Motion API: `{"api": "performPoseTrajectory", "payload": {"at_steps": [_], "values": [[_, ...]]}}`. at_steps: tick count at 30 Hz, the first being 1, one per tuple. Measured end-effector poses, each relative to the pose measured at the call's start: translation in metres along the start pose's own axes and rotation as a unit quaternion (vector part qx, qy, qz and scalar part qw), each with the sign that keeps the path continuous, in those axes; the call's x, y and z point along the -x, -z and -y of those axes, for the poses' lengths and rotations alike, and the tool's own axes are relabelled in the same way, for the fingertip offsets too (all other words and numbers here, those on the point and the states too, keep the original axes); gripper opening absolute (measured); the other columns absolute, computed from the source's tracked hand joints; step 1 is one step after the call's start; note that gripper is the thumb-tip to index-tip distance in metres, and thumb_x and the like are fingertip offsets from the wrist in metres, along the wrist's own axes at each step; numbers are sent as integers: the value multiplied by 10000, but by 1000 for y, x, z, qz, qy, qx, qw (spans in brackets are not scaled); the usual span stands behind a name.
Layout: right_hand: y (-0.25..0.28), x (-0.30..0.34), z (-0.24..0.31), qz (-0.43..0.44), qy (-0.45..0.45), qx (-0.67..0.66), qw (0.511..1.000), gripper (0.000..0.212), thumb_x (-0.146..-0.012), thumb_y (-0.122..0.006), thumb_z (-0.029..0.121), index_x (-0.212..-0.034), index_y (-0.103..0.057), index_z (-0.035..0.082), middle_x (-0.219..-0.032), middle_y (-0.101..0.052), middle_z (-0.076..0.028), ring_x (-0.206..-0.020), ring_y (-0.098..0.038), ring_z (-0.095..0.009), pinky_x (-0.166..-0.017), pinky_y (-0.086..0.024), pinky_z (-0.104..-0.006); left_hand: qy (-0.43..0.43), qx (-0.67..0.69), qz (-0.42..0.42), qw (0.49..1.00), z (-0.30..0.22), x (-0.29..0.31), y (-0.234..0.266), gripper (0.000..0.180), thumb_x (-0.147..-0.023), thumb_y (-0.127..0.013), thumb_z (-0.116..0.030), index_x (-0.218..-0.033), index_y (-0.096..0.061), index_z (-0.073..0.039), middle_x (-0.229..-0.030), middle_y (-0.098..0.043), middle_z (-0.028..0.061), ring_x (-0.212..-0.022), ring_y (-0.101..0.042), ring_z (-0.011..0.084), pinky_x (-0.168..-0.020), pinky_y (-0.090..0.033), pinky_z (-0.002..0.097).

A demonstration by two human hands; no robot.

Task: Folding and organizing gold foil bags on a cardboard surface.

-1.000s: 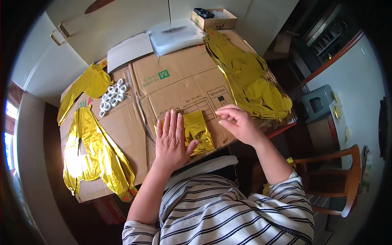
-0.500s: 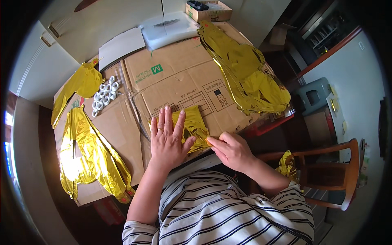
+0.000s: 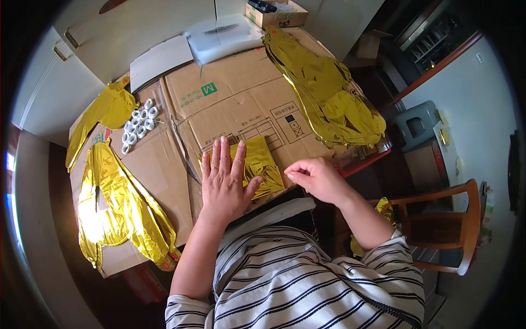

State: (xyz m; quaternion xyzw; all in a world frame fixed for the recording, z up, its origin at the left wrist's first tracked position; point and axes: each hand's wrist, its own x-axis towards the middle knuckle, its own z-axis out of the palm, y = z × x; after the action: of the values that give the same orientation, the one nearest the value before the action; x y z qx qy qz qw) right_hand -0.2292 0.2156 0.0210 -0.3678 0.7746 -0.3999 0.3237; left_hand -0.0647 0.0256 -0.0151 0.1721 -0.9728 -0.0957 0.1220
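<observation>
A folded piece of shiny gold foil (image 3: 263, 164), which looks like a flat foil balloon, lies on the near edge of the cardboard. My left hand (image 3: 226, 178) rests flat on its left side, fingers stretched out and thumb spread over the foil. That hand hides part of the piece. My right hand (image 3: 318, 178) hovers just right of the foil's near corner, apart from it. Its fingers are curled in toward the thumb, and nothing shows between them.
Brown cardboard (image 3: 219, 109) covers the table. Larger gold foil pieces lie at the right (image 3: 329, 88), far left (image 3: 107, 109) and near left (image 3: 120, 203). Several small white rolls (image 3: 139, 125) cluster at left. A clear plastic stack (image 3: 224, 41) and small box (image 3: 278, 13) stand behind; a wooden chair (image 3: 438, 225) is at right.
My right hand has let go of the foil's near right corner and moved slightly up and right. My left hand stays flat on the foil.
</observation>
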Motion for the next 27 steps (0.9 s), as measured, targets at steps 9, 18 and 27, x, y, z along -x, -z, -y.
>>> {"api": "performPoseTrajectory", "payload": {"at_steps": [9,18,27], "values": [[1,-3,20,92,-93,-47,990,224,-995,-640,148,-1116,-702,-30,-876,-702,-38,-685,-657,-84,-579,-512,-230,6,40,-1,999,1,1,2,779,-1004,-525,-510,-1612,-284,-86,-1646,-272,262,-1552,-210,410,-1257,-113,539],[-14,8,3,47,-115,-170,978,248,-983,-682,161,-1156,-641,-12,-924,-672,-33,-660,-646,-86,-548,-483,-212,15,87,-19,996,6,2,1,695,-998,-557,-327,-1589,-322,-46,-1650,-282,237,-1547,-237,389,-1257,-135,539],[-19,9,9,41,-129,-150,979,179,-977,-698,161,-1036,-667,-6,-804,-674,-44,-543,-578,-67,-490,-438,-205,61,399,5,915,23,3,11,688,-1025,-446,-238,-1634,-186,-51,-1653,-253,247,-1563,-192,364,-1265,-111,470]]}}
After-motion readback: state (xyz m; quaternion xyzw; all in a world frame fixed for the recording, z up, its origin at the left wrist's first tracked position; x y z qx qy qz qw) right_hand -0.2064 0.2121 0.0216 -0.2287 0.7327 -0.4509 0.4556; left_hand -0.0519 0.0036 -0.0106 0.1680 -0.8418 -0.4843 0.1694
